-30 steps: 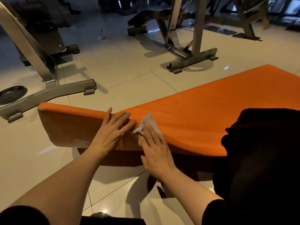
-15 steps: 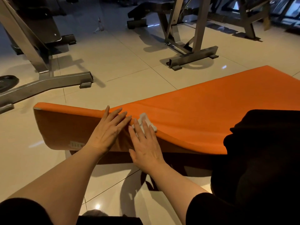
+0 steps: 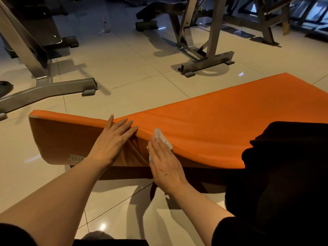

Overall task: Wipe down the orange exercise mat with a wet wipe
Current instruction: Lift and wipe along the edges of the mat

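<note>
The orange exercise mat [image 3: 213,125] lies across the tiled floor, its near end bent up so that the underside faces me. My left hand [image 3: 111,142] rests flat against that raised end, fingers straight and reaching over its top edge. Just to the right, my right hand [image 3: 163,162] presses a white wet wipe [image 3: 160,136] against the mat's edge with straight fingers. Most of the wipe is hidden under the palm; a crumpled corner sticks out past the fingertips.
A grey steel machine base [image 3: 53,89] stands on the floor at the left, and a rack foot [image 3: 205,64] stands beyond the mat. A dark bench [image 3: 156,11] is further back. My black-clothed knee [image 3: 284,174] covers the mat's right near part.
My right hand with the wipe has slid down and left along the mat's edge, closer to my left hand. The left hand has stayed on the raised end. The view has tilted slightly.
</note>
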`<state>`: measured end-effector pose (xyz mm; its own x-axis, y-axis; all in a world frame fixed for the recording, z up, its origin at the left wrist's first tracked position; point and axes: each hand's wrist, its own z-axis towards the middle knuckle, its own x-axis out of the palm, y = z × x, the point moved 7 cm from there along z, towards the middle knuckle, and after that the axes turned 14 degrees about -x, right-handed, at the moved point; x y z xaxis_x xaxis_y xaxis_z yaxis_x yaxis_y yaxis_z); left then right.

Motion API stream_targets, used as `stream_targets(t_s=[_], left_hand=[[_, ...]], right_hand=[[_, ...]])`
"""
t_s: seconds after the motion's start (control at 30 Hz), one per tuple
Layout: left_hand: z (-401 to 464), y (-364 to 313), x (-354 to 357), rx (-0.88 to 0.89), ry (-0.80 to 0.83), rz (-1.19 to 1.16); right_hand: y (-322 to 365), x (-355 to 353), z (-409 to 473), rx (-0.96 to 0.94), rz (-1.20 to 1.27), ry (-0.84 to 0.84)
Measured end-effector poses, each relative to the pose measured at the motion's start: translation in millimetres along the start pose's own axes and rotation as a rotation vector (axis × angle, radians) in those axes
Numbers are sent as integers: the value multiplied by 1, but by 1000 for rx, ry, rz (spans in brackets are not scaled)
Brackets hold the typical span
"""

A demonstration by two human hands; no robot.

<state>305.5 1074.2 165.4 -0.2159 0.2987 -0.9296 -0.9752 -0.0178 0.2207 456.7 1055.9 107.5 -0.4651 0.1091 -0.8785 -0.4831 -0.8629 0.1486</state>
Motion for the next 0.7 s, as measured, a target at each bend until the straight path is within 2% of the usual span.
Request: stream_targets(t_s=[0.1, 0.17, 0.27, 0.33, 0.5, 0.7], left_hand=[[1, 1, 1, 0, -24, -6], [1, 0, 2, -12, -35, 0], [0, -7, 3, -62, -43, 37], [-1, -17, -2, -63, -41, 82], [0, -79, 8, 175, 146, 147], [42, -97, -4, -82, 131, 41]], right_hand=[[-28, -7, -44, 18, -60, -22], [-51, -11, -64, 115, -91, -14], [-69, -9, -70, 289, -77, -21], [-72, -8, -64, 279, -96, -27], [-84, -14, -34, 189, -81, -61], [-104, -26, -4, 128, -100, -104]])
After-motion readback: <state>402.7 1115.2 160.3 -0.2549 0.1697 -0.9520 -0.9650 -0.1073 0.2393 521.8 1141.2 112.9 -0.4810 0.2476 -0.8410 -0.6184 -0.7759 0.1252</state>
